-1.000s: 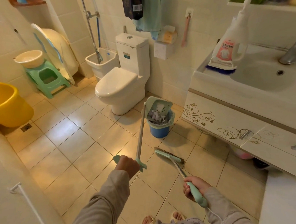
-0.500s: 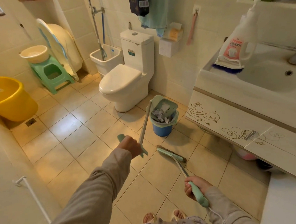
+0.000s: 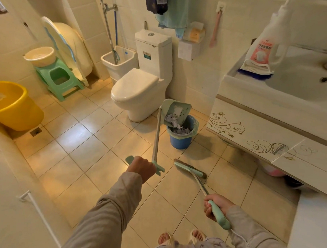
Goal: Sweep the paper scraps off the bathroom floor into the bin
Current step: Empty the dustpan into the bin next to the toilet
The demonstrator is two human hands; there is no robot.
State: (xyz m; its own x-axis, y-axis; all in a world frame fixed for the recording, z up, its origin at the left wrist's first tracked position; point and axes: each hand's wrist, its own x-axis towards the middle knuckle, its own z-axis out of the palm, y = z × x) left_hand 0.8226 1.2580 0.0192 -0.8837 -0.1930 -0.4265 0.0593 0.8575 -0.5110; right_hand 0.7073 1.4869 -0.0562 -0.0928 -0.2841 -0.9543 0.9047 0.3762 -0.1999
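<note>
Two hands busy: your left hand (image 3: pixel 142 167) grips the dustpan (image 3: pixel 175 112) handle, tipping paper scraps (image 3: pixel 172 121) into the blue bin (image 3: pixel 181 140); your right hand (image 3: pixel 216 207) clutches the broom (image 3: pixel 190 169), resting on the floor (image 3: pixel 85 145). Hold the pan's lip over the rim and tilt steeper so stragglers slide inside.

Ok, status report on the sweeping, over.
Left hand shut on dustpan handle, pan tipped over bin, scraps sliding in. Right hand shut on broom, head on floor. Nothing in the way.

A white toilet (image 3: pixel 137 91) stands between a green stool (image 3: pixel 60 79) and the sink (image 3: pixel 296 85).
</note>
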